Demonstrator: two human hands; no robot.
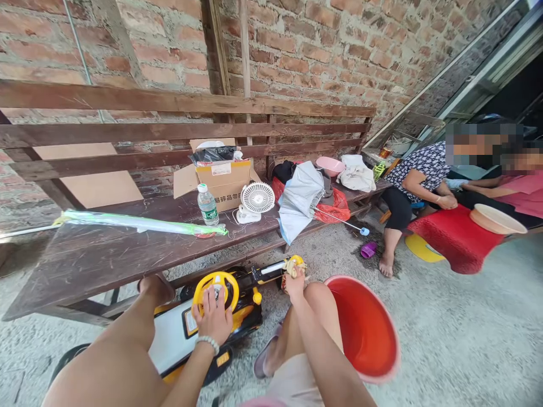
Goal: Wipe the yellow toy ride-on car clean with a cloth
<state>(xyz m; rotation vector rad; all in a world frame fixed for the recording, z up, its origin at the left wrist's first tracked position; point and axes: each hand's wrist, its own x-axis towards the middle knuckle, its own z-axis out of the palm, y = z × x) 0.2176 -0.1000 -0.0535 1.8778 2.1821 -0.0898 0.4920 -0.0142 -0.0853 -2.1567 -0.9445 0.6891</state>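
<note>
Left hand (213, 321): fingers extended on yellow plastic steering wheel (218, 276) | Right hand (296, 283): fingers curl round beige crumpled bundle (293, 265) | White plastic fan (258, 198) stands near front edge of brown wooden bench (97, 254)

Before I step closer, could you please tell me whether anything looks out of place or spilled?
A purple slipper lies on a dark, damp-looking floor patch, near a seated person's bare foot. The loosely folded umbrella looks askew, overhanging the bench.
</note>
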